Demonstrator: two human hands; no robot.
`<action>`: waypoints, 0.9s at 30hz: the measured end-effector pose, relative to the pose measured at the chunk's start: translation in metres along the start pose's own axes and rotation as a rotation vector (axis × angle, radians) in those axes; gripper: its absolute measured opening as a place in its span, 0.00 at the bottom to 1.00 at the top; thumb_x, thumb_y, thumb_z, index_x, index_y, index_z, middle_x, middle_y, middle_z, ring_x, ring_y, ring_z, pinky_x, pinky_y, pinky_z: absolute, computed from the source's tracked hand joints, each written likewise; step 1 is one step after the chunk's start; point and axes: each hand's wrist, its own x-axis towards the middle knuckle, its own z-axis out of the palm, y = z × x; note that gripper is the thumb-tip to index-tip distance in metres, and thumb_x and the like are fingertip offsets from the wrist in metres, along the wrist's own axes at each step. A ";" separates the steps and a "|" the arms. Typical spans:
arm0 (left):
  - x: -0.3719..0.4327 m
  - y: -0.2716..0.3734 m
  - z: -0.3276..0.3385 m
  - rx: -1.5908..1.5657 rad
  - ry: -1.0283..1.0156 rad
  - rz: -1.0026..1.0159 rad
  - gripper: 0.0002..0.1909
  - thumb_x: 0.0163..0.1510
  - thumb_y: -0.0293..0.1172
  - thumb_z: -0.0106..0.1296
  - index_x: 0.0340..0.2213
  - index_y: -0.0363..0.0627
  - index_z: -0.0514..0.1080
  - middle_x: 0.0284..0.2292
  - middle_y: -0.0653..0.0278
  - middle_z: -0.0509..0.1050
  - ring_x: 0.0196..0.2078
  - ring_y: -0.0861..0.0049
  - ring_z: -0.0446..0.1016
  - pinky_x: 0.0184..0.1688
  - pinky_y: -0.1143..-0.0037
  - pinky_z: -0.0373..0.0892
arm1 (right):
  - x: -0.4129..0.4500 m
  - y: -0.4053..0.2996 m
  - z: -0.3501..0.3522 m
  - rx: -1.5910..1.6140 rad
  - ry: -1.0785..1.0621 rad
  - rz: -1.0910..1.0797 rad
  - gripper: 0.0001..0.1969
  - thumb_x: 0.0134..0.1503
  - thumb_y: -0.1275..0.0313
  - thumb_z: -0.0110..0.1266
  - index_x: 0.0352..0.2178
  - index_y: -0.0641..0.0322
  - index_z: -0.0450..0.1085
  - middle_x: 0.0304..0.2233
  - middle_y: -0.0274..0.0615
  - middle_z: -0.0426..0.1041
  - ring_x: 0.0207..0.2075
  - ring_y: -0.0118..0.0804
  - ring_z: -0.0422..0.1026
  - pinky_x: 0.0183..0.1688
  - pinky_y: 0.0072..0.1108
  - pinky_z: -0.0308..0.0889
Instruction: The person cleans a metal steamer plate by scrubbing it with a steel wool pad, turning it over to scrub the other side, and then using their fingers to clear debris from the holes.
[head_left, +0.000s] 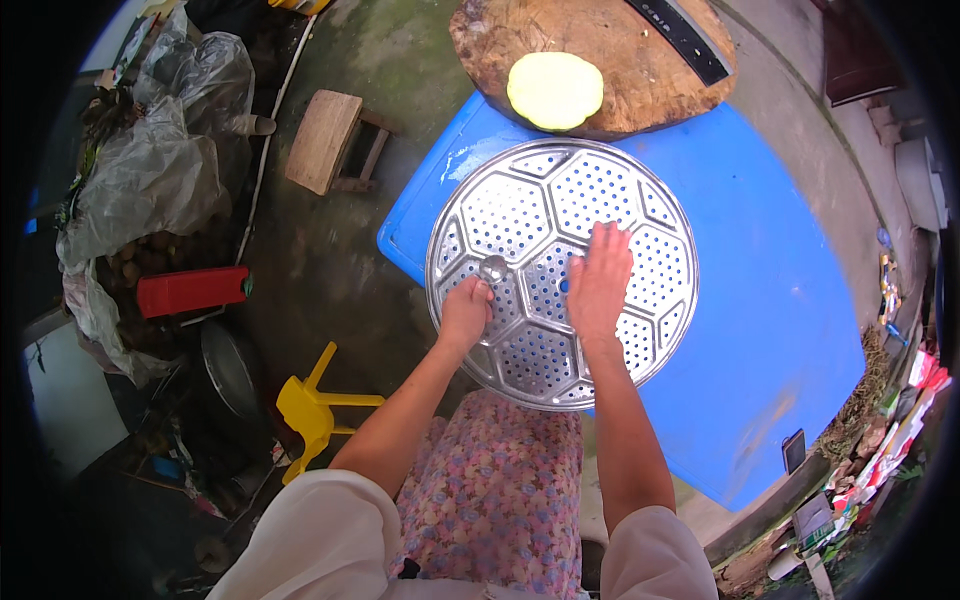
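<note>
A round, perforated metal steamer plate (517, 206) lies before me on the blue table (757, 300), reaching past the table's near left edge. My left hand (466, 311) is closed in a fist around what looks like a metal spoon (493, 268). The spoon's bowl shows above the thumb, over the plate's left part; its handle is hidden in the fist. Flat over the plate, right of its centre hole, is my right hand (602, 281), palm down, fingers stretched out, with nothing visible in it.
Beyond the plate a wooden chopping block (517, 30) bears a pale yellow rounded slab (555, 90) and a dark flat blade (682, 37). To the left are a wooden stool (322, 142), a red container (191, 291) and a yellow plastic stool (307, 416). A phone-like object (793, 451) sits at the table's right corner.
</note>
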 end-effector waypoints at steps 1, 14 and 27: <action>0.000 -0.001 -0.001 -0.012 0.009 0.008 0.15 0.62 0.35 0.40 0.26 0.41 0.70 0.15 0.64 0.69 0.17 0.79 0.67 0.23 0.74 0.63 | -0.002 -0.015 0.003 -0.017 -0.111 -0.127 0.28 0.60 0.65 0.44 0.60 0.61 0.52 0.62 0.48 0.52 0.65 0.48 0.47 0.64 0.40 0.44; 0.100 0.058 -0.068 0.356 0.405 0.482 0.16 0.52 0.19 0.45 0.43 0.39 0.72 0.37 0.47 0.71 0.38 0.51 0.71 0.40 0.62 0.67 | 0.061 -0.009 0.001 -0.089 0.001 -0.182 0.27 0.60 0.68 0.45 0.60 0.60 0.52 0.62 0.48 0.52 0.65 0.47 0.47 0.65 0.38 0.43; -0.013 -0.022 -0.022 -0.006 0.545 -0.043 0.17 0.47 0.28 0.57 0.38 0.39 0.63 0.33 0.58 0.66 0.38 0.66 0.68 0.42 0.70 0.64 | -0.025 -0.017 -0.012 0.018 -0.375 -0.368 0.29 0.58 0.67 0.48 0.60 0.55 0.52 0.62 0.45 0.52 0.64 0.49 0.48 0.64 0.40 0.44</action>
